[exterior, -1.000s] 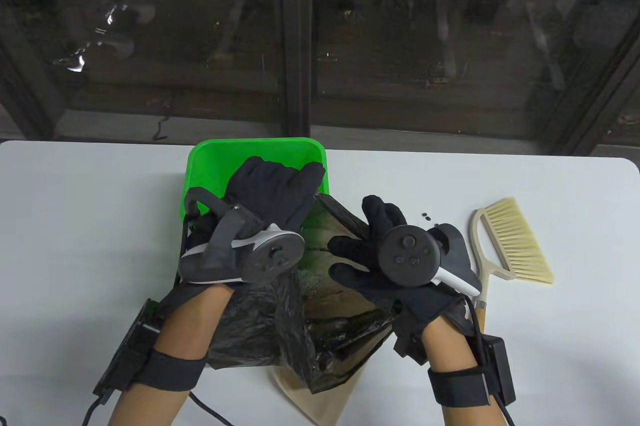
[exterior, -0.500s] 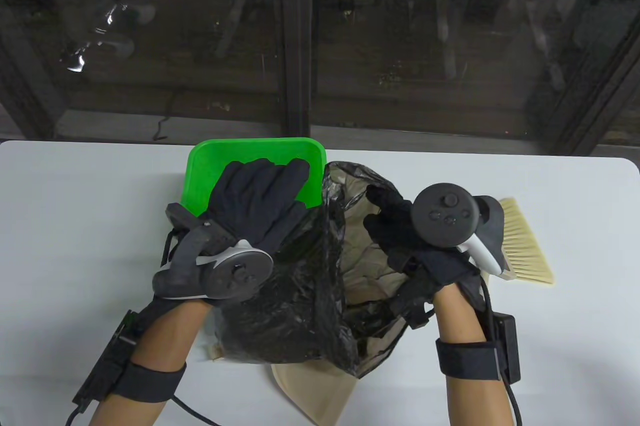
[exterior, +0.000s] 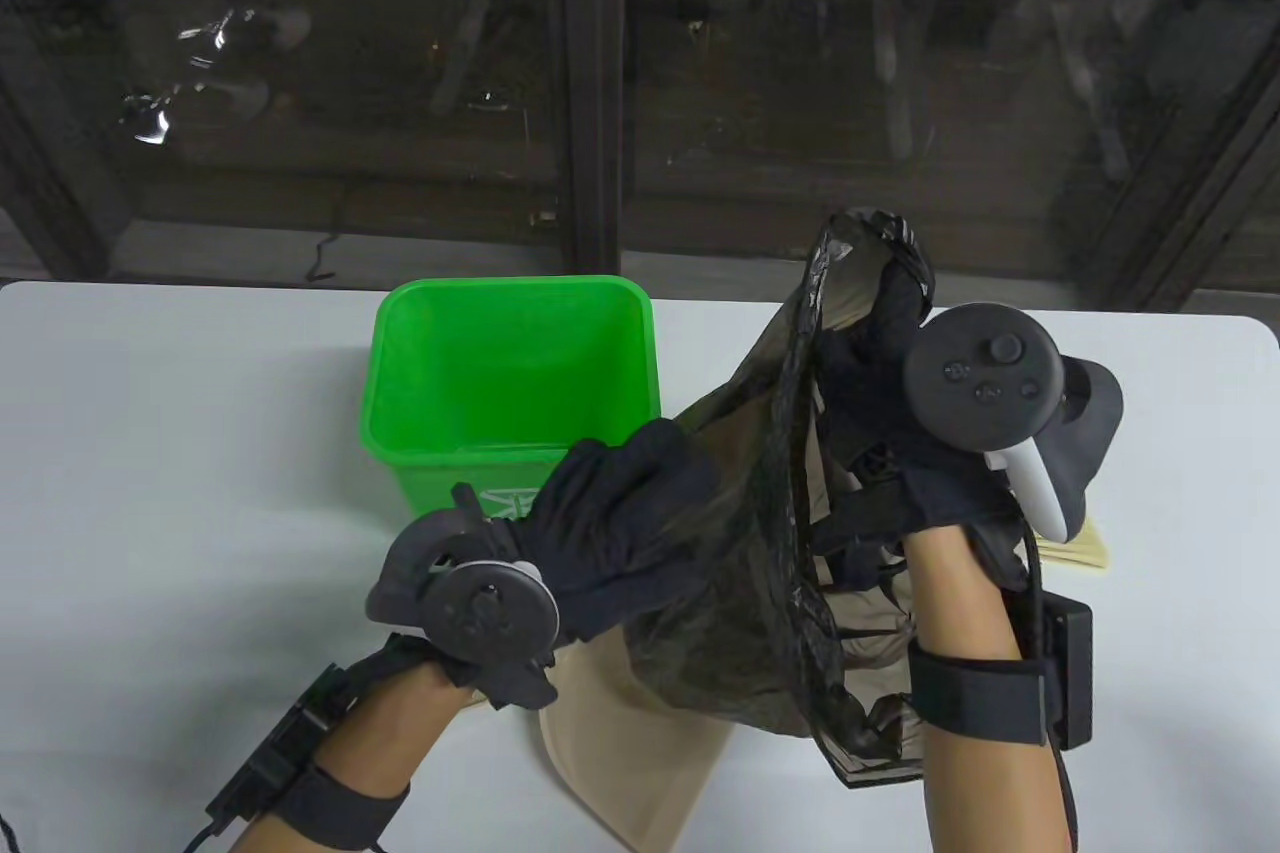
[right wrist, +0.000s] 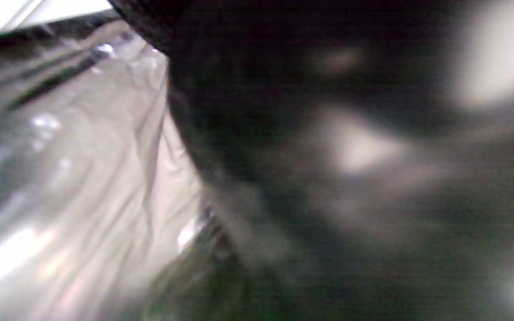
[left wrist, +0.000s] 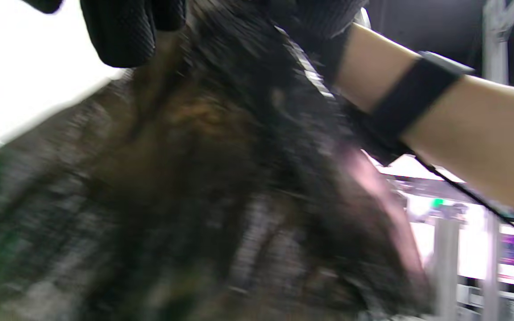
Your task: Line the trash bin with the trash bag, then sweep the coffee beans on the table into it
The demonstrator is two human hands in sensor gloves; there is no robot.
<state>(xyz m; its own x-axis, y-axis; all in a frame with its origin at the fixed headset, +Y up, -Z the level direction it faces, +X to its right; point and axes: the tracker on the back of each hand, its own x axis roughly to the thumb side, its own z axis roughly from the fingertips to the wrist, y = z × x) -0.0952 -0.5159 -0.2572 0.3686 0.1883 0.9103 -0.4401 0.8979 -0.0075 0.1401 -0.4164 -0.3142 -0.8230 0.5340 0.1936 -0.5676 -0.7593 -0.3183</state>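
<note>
Now that we have lifted the trash bag [exterior: 760, 573] off the green bin [exterior: 510, 393], gripped in both hands [exterior: 630, 513] [exterior: 880, 363], its mouth hangs open beside the still unlined bin.

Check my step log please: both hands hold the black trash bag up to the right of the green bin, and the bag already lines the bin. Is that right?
Not quite. In the table view the green bin stands bare, nothing over its rim. The left hand and right hand do hold the black trash bag up to its right, so the lining is not yet done.
</note>
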